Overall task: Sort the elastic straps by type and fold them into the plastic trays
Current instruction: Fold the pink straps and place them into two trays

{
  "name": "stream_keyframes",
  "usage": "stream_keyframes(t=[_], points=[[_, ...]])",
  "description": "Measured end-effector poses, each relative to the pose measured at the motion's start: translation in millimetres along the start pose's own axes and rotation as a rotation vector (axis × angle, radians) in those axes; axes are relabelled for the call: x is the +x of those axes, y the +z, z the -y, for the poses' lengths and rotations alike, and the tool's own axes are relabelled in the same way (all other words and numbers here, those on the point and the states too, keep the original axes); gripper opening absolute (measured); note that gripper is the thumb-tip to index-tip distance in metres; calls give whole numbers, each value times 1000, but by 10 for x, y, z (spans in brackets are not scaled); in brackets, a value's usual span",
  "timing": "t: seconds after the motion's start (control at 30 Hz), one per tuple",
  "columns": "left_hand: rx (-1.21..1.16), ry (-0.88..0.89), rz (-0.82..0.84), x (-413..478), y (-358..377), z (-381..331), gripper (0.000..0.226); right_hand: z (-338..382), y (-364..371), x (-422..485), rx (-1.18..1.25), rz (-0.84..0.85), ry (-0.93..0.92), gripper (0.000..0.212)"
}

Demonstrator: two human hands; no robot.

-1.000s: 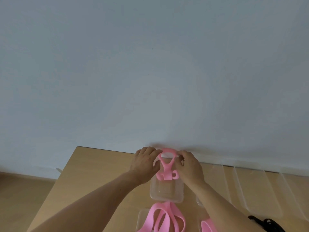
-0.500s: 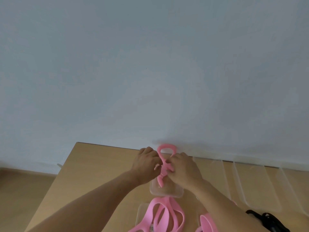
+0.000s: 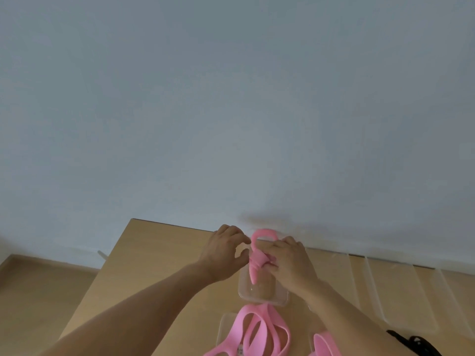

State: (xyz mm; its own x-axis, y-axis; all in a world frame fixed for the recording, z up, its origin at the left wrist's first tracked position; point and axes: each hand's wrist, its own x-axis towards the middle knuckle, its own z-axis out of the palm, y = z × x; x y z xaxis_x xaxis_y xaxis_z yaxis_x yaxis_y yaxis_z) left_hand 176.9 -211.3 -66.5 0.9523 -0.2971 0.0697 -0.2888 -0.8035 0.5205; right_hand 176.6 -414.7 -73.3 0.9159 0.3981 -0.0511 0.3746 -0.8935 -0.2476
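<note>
The pink strap (image 3: pixel 257 256) hangs bunched over the small clear tray (image 3: pixel 263 295), its tail dipping in at 6 o'clock. At 3 o'clock the right hand (image 3: pixel 289 264) pinches the folds. At 9 o'clock the left hand (image 3: pixel 226 250) curls against it, grip unclear. I'd flatten the 12 o'clock loop before pressing down.

A plain wall (image 3: pixel 231 98) of pale blue-grey colour fills the upper and middle part of the view. The light on it is soft and even. Below it stands a surface (image 3: pixel 154 253) of light wood, with its far edge against the wall or very near to it. A faint grey shadow (image 3: pixel 270 219) lies on the wall just above this edge. At the lower left the floor (image 3: pixel 38 291) has a similar light brown tone.
</note>
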Motion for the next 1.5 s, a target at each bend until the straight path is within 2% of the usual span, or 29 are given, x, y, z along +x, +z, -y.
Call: stream_keyframes(t=[0.1, 0.2, 0.33, 0.4, 0.5, 0.6, 0.73, 0.9, 0.97, 1.07, 1.2, 1.27, 1.33, 1.4, 1.43, 1.5], points=[[-213, -106, 98, 8, -162, -101, 33, -17, -227, -3, 243, -74, 54, 18], [-477, -185, 206, 53, -351, -306, 49, 21, -453, 16, 399, -188, 103, 21], [-596, -191, 117, 164, -628, -566, 30, 107, -734, 75, 472, -282, 114, 22], [-704, -172, 80, 221, -801, -646, 23, 177, -902, 101, 638, -327, 147, 19], [-886, -148, 6, 287, -1067, -747, 25, 343, -1177, 106, 1000, -397, 203, 30], [-1018, -156, -38, 344, -1279, -840, 27, 507, -1370, 121, 1176, -444, 198, 33], [-1101, -199, -100, 364, -1403, -897, 25, 688, -1522, 128, 1162, -492, 130, 25], [-1097, -255, -234, 331, -1400, -915, 23, 804, -1546, 150, 1076, -604, 152, 18], [-1153, -275, -244, 300, -1399, -951, 19, 830, -1511, 127, 930, -595, 103, 17], [-1193, -287, -208, 243, -1444, -996, 19, 802, -1471, 76, 616, -616, 68, 28], [-1146, -295, -74, 149, -1550, -1006, 37, 727, -1443, 34, 198, -614, -45, 45], [-1098, -289, 15, 111, -1587, -1029, 44, 744, -1441, 17, 120, -565, -21, 44], [-1037, -276, 97, 95, -1600, -1046, 38, 751, -1448, -13, 142, -600, 57, 36], [-1022, -281, 123, 99, -1606, -999, 34, 767, -1473, -56, 225, -575, 119, 38], [-1015, -275, 111, 106, -1603, -951, 33, 780, -1491, -78, 378, -544, 135, 33], [-948, -212, 51, 111, -1595, -858, 25, 826, -1554, -108, 864, -529, 190, 17]])
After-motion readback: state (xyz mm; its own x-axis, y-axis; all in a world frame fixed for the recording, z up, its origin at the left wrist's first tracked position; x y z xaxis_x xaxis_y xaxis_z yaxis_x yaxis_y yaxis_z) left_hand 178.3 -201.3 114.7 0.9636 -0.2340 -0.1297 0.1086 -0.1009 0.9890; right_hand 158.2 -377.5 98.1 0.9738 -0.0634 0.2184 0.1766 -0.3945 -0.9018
